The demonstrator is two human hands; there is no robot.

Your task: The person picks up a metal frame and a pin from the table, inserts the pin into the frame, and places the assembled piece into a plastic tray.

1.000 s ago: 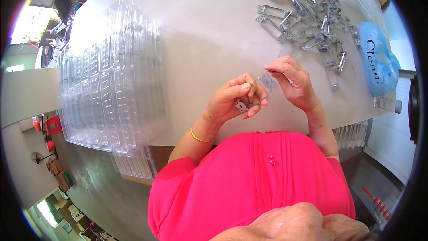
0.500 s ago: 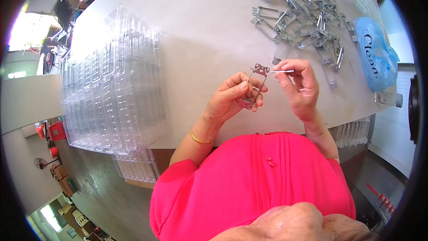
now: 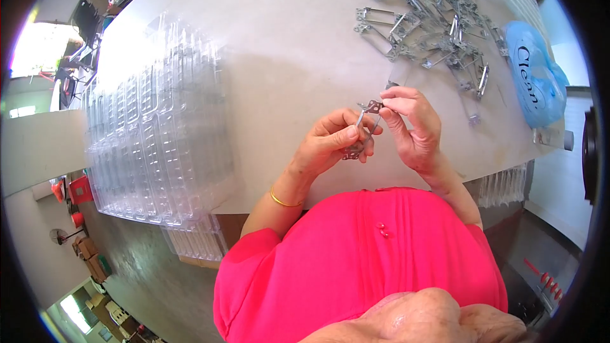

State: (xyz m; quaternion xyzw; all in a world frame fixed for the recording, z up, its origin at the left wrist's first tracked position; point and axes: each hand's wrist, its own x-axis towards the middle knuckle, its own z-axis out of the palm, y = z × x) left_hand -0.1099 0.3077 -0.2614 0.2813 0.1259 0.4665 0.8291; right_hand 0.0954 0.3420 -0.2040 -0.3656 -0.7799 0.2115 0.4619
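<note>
My left hand (image 3: 332, 138) is closed around a small metal bracket (image 3: 375, 107), with two hole-punched end plates joined by thin bars. Its upper plate rises past my thumb, and the lower plate (image 3: 351, 152) shows under the fingers. A pale thin rod (image 3: 360, 118) lies along the bracket's left side. My right hand (image 3: 414, 128) is closed at the upper plate, thumb and fingertips pinched against its right edge. Whether a loose piece is also between those fingertips is hidden.
Similar metal brackets (image 3: 438, 25) lie in a tangled pile at the table's far right. Beside them is a blue plastic bag (image 3: 537, 76) marked "Clean". Stacked clear plastic trays (image 3: 159, 133) stand on the left of the white table (image 3: 286, 82).
My right hand has moved left and met the bracket's upper plate. The thin pale rod it held no longer shows in its fingertips. The bracket has tilted slightly in my left hand.
</note>
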